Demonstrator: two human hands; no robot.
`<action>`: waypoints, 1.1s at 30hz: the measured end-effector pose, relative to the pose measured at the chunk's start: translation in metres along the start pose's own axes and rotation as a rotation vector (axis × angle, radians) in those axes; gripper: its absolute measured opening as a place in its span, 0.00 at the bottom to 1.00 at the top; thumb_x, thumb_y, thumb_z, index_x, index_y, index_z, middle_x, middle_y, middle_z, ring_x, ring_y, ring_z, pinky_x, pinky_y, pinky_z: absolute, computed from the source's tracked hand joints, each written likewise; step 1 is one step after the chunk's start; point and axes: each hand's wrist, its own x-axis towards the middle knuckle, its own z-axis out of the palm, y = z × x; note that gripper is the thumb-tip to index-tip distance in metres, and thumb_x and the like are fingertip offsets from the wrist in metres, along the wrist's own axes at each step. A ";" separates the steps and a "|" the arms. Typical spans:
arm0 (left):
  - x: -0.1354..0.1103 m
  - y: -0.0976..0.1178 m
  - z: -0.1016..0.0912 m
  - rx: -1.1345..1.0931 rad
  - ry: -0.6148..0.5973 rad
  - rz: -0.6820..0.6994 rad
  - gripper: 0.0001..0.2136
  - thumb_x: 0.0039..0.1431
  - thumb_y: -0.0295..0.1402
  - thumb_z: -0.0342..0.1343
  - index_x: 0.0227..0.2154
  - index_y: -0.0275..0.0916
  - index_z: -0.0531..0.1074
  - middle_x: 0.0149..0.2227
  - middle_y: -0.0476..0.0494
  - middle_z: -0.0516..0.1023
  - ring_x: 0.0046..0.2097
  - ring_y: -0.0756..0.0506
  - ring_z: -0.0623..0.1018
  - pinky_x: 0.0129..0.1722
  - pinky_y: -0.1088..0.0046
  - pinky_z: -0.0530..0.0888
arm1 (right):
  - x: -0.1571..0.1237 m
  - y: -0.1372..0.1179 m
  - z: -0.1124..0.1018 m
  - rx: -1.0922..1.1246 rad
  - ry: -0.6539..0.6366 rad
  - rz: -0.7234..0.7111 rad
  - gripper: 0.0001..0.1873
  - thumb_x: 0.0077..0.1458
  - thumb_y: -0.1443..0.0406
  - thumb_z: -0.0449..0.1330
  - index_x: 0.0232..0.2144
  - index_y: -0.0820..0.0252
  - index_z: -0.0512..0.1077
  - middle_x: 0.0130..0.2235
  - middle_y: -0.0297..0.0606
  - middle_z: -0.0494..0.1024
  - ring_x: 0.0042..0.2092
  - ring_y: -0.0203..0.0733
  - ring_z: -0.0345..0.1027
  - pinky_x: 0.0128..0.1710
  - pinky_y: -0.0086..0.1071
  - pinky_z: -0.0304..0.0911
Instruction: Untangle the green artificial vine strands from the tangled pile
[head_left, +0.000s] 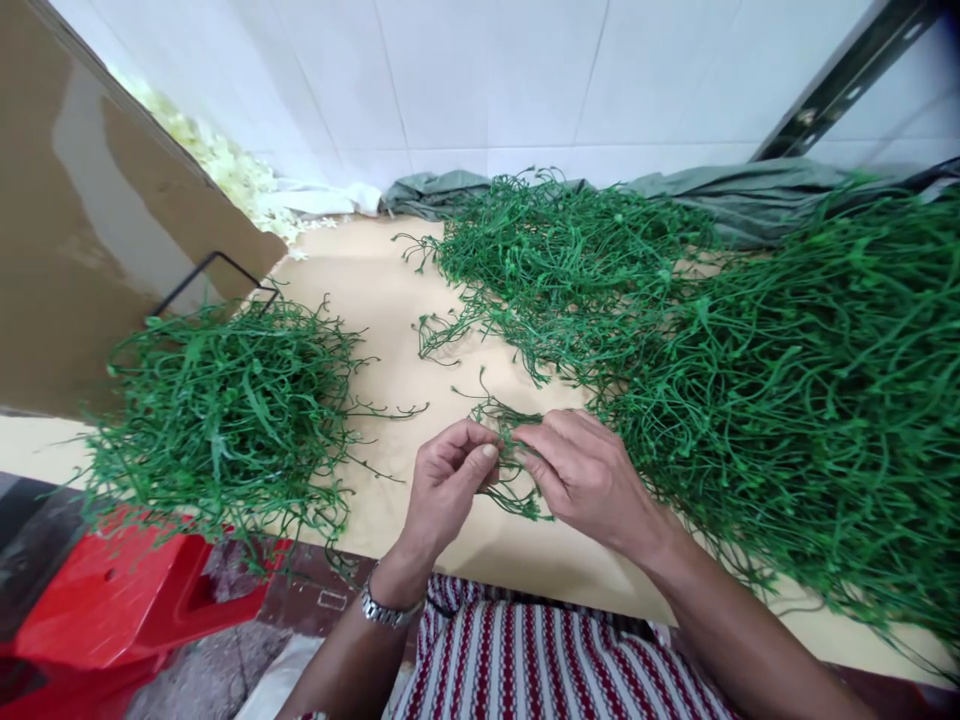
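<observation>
My left hand (448, 482) and my right hand (585, 470) meet over the beige table (390, 300), both pinched on one small green plastic stem sprig (504, 425) that sticks out above and below my fingers. A silver watch (384, 610) is on my left wrist. A heap of green stems (232, 410) lies to the left of my hands. A much larger mass of green stems (795, 400) spreads right of them, touching my right hand's far side.
A brown cardboard sheet (82, 220) leans at the left with a black wire frame (214, 275) beside it. A red plastic stool (120, 590) stands lower left. Grey-green bags (720, 195) and pale scraps (225, 165) lie by the white tiled wall.
</observation>
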 end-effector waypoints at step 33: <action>0.007 0.020 -0.002 0.479 -0.101 0.431 0.05 0.54 0.25 0.52 0.24 0.37 0.66 0.24 0.48 0.65 0.29 0.50 0.67 0.31 0.73 0.65 | -0.004 0.016 -0.029 0.191 -0.070 -0.069 0.15 0.47 0.80 0.45 0.34 0.61 0.64 0.33 0.42 0.69 0.36 0.41 0.62 0.36 0.35 0.61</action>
